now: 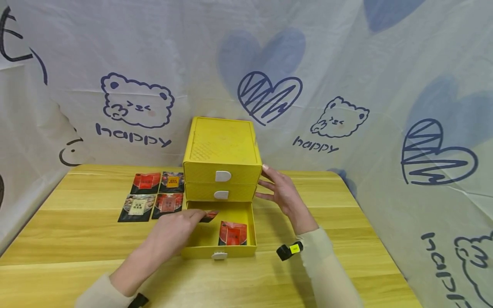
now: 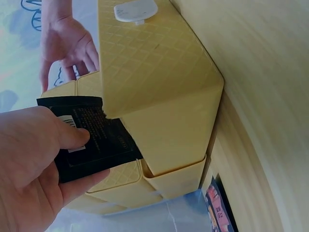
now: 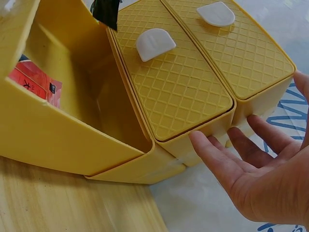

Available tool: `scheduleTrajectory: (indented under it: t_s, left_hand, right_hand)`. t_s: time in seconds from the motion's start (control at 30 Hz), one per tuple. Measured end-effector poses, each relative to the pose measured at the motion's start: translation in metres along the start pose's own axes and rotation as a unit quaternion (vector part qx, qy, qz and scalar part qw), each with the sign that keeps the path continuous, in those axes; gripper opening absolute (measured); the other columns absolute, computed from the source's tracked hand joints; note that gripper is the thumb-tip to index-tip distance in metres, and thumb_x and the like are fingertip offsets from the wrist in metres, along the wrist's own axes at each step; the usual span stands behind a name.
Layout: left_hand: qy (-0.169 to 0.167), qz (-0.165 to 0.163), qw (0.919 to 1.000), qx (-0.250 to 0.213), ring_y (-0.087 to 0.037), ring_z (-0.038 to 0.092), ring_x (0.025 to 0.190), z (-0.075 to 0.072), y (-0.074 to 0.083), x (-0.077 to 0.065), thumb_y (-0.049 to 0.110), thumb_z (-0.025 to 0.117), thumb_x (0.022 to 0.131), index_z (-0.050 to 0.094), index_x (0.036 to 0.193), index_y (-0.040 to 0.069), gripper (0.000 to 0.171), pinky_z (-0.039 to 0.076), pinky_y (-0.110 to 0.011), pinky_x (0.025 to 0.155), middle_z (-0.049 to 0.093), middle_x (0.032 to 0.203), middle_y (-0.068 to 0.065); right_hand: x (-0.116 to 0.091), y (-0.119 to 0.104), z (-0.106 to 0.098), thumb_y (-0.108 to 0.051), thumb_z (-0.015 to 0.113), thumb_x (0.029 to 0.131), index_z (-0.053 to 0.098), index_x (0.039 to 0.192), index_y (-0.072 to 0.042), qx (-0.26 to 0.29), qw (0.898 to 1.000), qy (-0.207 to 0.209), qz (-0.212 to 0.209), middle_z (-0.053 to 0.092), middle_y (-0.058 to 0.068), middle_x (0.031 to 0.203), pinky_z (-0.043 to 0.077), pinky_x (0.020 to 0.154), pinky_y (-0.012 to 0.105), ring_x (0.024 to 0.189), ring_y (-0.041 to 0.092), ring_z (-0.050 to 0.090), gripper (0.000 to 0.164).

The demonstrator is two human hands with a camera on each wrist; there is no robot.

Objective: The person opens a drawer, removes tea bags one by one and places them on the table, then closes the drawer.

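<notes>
A yellow three-drawer box (image 1: 222,141) stands on the table, its bottom drawer (image 1: 246,252) pulled out. Over that drawer my left hand (image 1: 179,226) pinches a dark sachet (image 2: 99,137) between thumb and fingers. The sachet's black printed back with a barcode shows in the left wrist view. Inside the drawer, at its right front, lies a red-and-black sachet (image 1: 233,233). My right hand (image 1: 283,190) rests its fingertips against the right side of the box, fingers extended, as the right wrist view (image 3: 265,169) also shows.
Left of the box, several sachets lie in two rows: a red one (image 1: 145,183), an orange-labelled one (image 1: 172,182), a pale one (image 1: 137,207) and another red one (image 1: 167,205). The two upper drawers are closed. A printed curtain (image 1: 208,55) hangs behind the wooden table (image 1: 339,256).
</notes>
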State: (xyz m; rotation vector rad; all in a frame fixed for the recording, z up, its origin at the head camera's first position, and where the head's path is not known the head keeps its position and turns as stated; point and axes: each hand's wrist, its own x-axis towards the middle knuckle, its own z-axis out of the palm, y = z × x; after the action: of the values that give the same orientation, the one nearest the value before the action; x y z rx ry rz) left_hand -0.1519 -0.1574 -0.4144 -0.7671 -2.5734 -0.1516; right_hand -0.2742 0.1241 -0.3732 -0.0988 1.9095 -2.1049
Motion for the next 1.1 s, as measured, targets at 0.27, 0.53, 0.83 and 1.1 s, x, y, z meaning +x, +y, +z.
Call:
scheduleTrajectory:
  t_s: [0.27,0.53,0.83,1.1]
  left_hand:
    - [0.035,-0.002,0.9994,0.006,-0.025,0.066,0.098,-0.008,-0.006,-0.01,-0.02,0.064,0.07,0.063,0.121,0.006,0.058,0.057,-0.034,0.066,0.066,0.116,-0.01]
    - [0.063,-0.005,0.998,0.006,-0.029,0.064,0.103,-0.017,-0.017,-0.021,-0.015,0.067,0.072,0.059,0.126,0.006,0.059,0.056,-0.041,0.076,0.063,0.122,-0.013]
    - [0.081,-0.017,0.9965,0.004,-0.028,0.059,0.114,-0.025,-0.03,-0.034,-0.017,0.06,0.074,0.058,0.13,0.01,0.062,0.053,-0.045,0.082,0.056,0.133,-0.007]
    - [0.094,-0.022,0.9952,0.013,-0.029,0.057,0.117,-0.032,-0.041,-0.049,-0.02,0.053,0.072,0.057,0.131,0.01,0.066,0.051,-0.047,0.087,0.055,0.134,-0.008]
  right_hand:
    - [0.0,0.0,0.001,-0.057,0.069,0.076,0.056,0.129,-0.013,-0.004,1.0,0.003,0.001,0.05,0.003,0.136,0.051,0.088,0.048,0.121,0.027,0.053,0.07]
    - [0.001,0.0,0.001,-0.057,0.07,0.077,0.056,0.128,-0.012,0.002,1.0,-0.001,-0.003,0.051,0.002,0.135,0.05,0.089,0.048,0.121,0.027,0.053,0.07]
    - [0.001,0.0,0.0,-0.057,0.069,0.077,0.057,0.127,-0.013,-0.001,1.0,0.003,-0.002,0.052,0.001,0.134,0.05,0.09,0.049,0.12,0.027,0.053,0.068]
    - [0.001,0.001,0.0,-0.055,0.069,0.079,0.056,0.128,-0.011,0.004,1.0,0.004,0.001,0.05,0.004,0.136,0.051,0.088,0.047,0.12,0.027,0.053,0.067]
